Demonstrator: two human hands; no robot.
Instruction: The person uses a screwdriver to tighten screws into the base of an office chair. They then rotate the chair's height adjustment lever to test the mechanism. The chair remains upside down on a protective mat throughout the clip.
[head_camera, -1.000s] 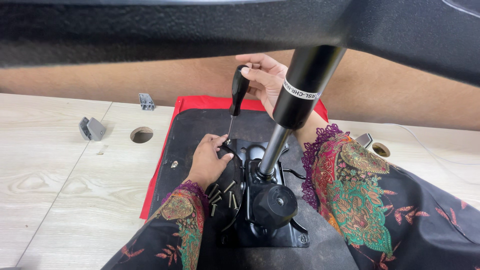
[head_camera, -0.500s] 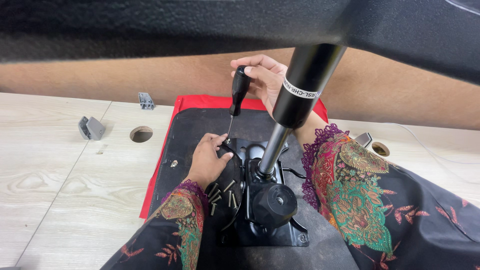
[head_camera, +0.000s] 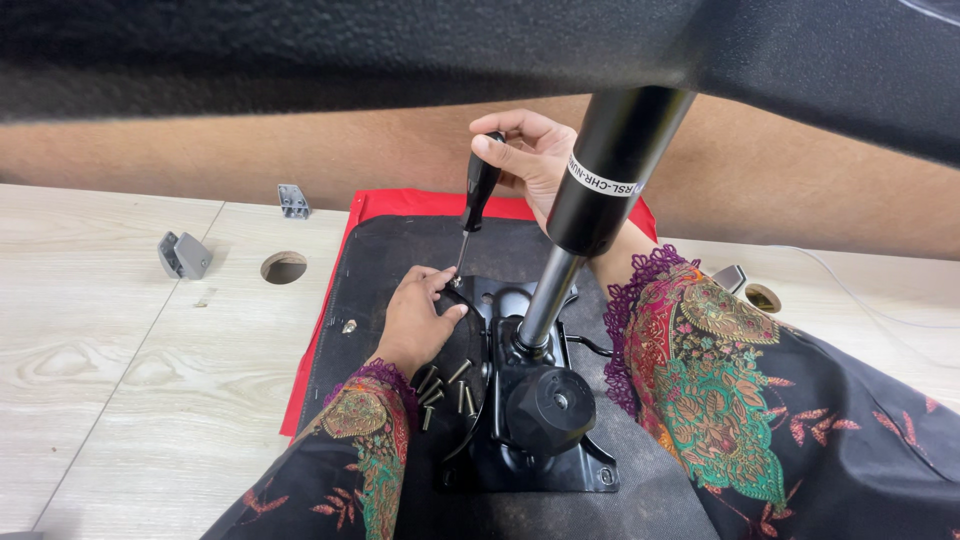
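Observation:
My right hand (head_camera: 535, 160) grips the black handle of a screwdriver (head_camera: 477, 195) held upright, its tip down at the corner of a black metal chair mechanism plate (head_camera: 535, 420). My left hand (head_camera: 418, 318) rests on the upturned black seat bottom (head_camera: 385, 270), fingers pinching at the screwdriver tip on the plate's corner; whether it holds a screw is hidden. A black gas lift cylinder (head_camera: 600, 190) rises from the plate toward the camera. Several loose screws (head_camera: 445, 385) lie beside my left wrist.
The seat lies on a red cloth (head_camera: 400, 205) on a pale wooden table (head_camera: 120, 350) with round cable holes (head_camera: 284, 267). Two grey metal brackets (head_camera: 183, 254) lie at the left. A dark chair base part (head_camera: 300, 50) spans the top of the view.
My right hand and the screwdriver have shifted slightly; the left hand stays at the plate's corner.

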